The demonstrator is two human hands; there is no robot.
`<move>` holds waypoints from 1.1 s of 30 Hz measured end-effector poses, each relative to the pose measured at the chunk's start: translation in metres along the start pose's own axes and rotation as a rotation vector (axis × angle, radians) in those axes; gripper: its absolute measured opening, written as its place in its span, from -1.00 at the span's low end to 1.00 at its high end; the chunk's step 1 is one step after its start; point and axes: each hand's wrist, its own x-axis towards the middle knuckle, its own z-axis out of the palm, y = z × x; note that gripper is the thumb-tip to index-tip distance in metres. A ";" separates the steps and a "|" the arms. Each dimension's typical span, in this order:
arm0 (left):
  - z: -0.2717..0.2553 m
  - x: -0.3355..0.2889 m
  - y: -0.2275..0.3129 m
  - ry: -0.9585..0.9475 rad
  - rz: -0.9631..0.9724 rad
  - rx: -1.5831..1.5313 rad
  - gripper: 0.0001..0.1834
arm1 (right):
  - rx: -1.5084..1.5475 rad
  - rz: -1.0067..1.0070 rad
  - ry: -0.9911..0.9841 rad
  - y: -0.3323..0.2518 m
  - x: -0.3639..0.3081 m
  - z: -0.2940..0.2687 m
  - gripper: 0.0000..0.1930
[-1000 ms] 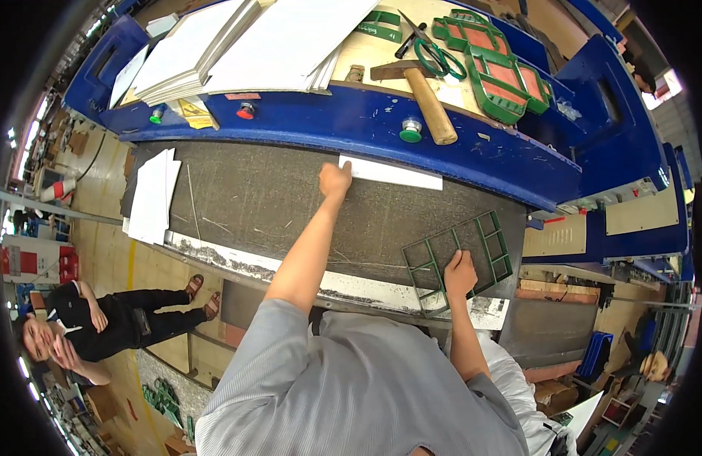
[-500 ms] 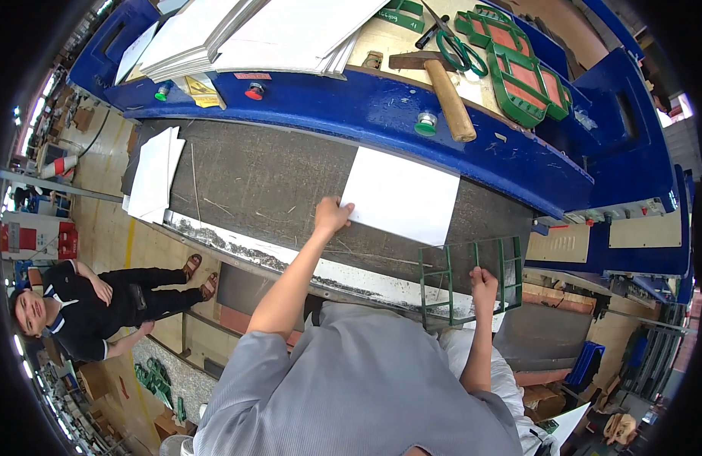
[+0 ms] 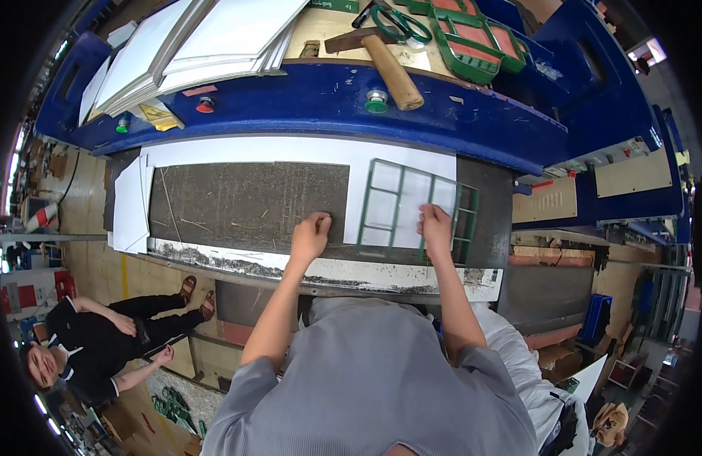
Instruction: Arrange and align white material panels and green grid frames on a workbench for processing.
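Observation:
My right hand (image 3: 434,228) is closed on a bar of a green open grid frame (image 3: 399,190), a rectangular cutting die with several cells. The frame is tilted over a white sheet (image 3: 358,190) lying on the dark work bed (image 3: 248,201); whether it touches the sheet, I cannot tell. My left hand (image 3: 311,235) hovers over the bed, just left of the sheet's edge, fingers curled with nothing visible in them. At the bed's left end lie more white sheets (image 3: 131,205), and a white strip (image 3: 248,152) runs along the far side.
A blue machine beam (image 3: 275,99) with push buttons crosses behind the bed. On the ledge above are stacked white boards (image 3: 214,38), a hammer (image 3: 393,72), scissors (image 3: 400,23) and green dies with pink filling (image 3: 472,42). A person (image 3: 85,334) in dark clothes stands at the left.
My right hand has brought the green frame left and away from my body, over the white sheet. My left hand has let go of the sheet's edge. The white strip now shows along the far side.

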 end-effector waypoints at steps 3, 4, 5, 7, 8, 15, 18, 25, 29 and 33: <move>-0.010 -0.019 0.000 0.018 0.092 -0.069 -0.54 | -0.110 -0.015 -0.035 -0.002 0.019 0.025 -0.75; -0.011 -0.027 -0.005 0.029 0.215 -0.030 -0.41 | -0.109 -0.014 -0.041 0.000 0.020 0.033 -0.75; -0.010 -0.033 -0.003 0.000 0.297 -0.014 -0.21 | -0.152 0.001 -0.057 0.000 0.020 0.037 -0.76; 0.002 -0.044 0.002 0.062 0.413 0.180 -0.19 | -0.197 0.018 -0.076 0.001 0.023 0.043 -0.76; 0.010 -0.047 0.003 0.085 0.436 0.277 -0.22 | -0.258 0.029 -0.099 0.001 0.025 0.043 -0.75; 0.054 -0.031 -0.011 0.222 0.526 0.321 -0.74 | -0.967 -0.263 -0.170 -0.024 0.033 0.008 -0.70; 0.054 -0.030 -0.019 0.214 0.505 0.320 -0.76 | -1.134 -0.371 0.106 -0.039 0.028 -0.044 -0.72; 0.062 -0.030 -0.020 0.239 0.523 0.282 -0.82 | -0.986 -0.184 -0.220 -0.010 0.021 -0.120 -0.62; 0.062 -0.029 -0.018 0.237 0.544 0.286 -0.81 | -0.825 -0.353 -0.220 -0.003 0.024 -0.130 -0.63; 0.060 -0.029 -0.022 0.245 0.550 0.287 -0.81 | -0.952 -0.305 -0.317 -0.014 0.020 -0.126 -0.60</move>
